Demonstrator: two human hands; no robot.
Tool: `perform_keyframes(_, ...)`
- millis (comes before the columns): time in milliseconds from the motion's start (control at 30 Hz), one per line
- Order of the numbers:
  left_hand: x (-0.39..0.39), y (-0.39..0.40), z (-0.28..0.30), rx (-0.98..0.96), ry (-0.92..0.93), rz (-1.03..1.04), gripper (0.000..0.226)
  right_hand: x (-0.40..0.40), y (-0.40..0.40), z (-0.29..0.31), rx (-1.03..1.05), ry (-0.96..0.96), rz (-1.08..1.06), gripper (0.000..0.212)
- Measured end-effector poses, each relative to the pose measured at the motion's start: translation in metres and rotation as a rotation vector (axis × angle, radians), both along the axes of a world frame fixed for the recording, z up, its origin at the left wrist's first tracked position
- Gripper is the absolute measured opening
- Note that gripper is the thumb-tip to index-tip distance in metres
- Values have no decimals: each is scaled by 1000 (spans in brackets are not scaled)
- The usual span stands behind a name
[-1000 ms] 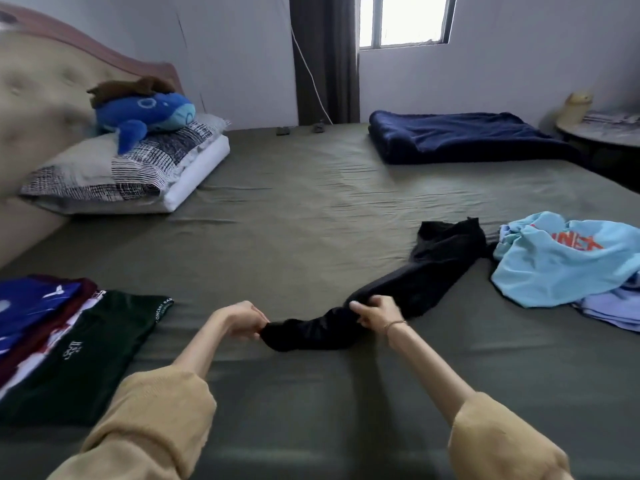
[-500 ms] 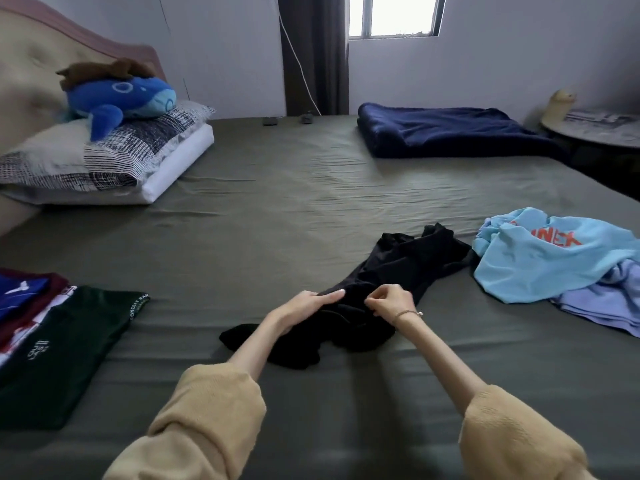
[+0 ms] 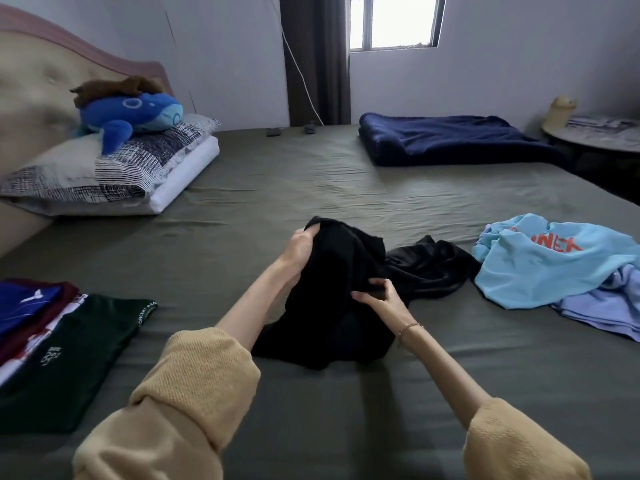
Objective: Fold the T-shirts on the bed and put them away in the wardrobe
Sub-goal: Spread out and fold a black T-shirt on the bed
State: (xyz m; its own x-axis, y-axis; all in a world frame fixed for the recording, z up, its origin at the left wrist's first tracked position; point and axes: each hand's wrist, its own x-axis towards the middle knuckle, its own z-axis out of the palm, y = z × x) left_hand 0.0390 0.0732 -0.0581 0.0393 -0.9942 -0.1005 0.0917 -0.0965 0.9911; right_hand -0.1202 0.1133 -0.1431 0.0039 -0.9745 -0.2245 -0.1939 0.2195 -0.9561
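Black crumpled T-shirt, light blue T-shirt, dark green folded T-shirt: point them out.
Black crumpled T-shirt [image 3: 349,271], head view, raised middle fabric.
Light blue T-shirt [image 3: 540,268], head view, chest.
Dark green folded T-shirt [image 3: 79,358], head view, top face.

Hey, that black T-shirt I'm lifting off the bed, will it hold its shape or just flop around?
Likely floppy: the black T-shirt sags in folds between the left hand and right hand. Probably light, since each hand lifts it by a small bunch. Its far end trails on the bed, so it may drag.

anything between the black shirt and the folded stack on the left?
Head view: only bare bed sheet between the black T-shirt and the folded stack, crossed by the left forearm.
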Motion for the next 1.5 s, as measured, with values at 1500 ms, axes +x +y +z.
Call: perform_keyframes(1500, 58, 54, -53, 521, 340, 156, 38, 74, 8, -20, 657, -487, 88, 37)
